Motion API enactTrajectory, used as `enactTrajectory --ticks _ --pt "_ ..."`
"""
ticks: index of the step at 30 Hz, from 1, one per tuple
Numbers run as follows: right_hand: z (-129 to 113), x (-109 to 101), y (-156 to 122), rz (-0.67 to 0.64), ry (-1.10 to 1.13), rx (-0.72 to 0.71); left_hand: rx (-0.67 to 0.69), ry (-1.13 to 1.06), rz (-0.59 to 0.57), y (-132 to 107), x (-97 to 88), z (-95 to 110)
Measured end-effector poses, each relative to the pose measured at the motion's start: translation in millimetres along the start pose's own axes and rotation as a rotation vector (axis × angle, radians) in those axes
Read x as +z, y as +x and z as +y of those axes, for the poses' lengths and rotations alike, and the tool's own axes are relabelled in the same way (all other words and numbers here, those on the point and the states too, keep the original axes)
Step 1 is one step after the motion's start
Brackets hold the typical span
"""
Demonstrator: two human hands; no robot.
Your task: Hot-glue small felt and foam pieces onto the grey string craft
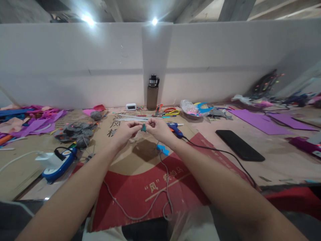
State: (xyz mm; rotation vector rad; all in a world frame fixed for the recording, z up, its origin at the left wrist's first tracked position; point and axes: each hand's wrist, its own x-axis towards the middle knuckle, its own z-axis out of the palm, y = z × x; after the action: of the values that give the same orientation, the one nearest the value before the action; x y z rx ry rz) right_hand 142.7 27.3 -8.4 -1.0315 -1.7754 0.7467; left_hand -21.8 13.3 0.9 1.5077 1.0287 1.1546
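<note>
Between my two hands, above the cardboard sheet, is a small dark green piece; its exact kind is too small to tell. My left hand pinches it from the left, and my right hand pinches its other side. Just below my right wrist lies a blue cut-out piece by a grey yarn strand, which loops down over the red part of the cardboard. A blue glue gun rests behind my right forearm, partly hidden.
A blue power strip and grey yarn balls are at left, near purple scraps. A bottle, scissors and a bowl stand behind. A black phone and purple sheets lie at right.
</note>
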Motion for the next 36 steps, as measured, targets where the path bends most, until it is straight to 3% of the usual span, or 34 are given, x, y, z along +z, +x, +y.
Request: enactTrajectory --ticks 9,15,25,32,36 --pt "0 -5 -1 0.003 -0.252 -0.153 0.004 0.084 -0.044 0 -0.3 -1" --pt "4 -1 -3 0.088 -0.194 -0.191 -0.045 -0.076 0.036 2 7.2 -11" --pt "-3 -3 -10 0.206 -0.247 -0.346 -0.109 -0.353 0.124 -3 19.1 -5" --pt "-8 -2 -15 0.221 -0.190 -0.322 -0.125 -0.453 0.172 -8 23.3 -1" --pt "-9 4 -15 0.225 0.048 -0.196 -0.121 -0.516 0.179 -9 24.9 3"
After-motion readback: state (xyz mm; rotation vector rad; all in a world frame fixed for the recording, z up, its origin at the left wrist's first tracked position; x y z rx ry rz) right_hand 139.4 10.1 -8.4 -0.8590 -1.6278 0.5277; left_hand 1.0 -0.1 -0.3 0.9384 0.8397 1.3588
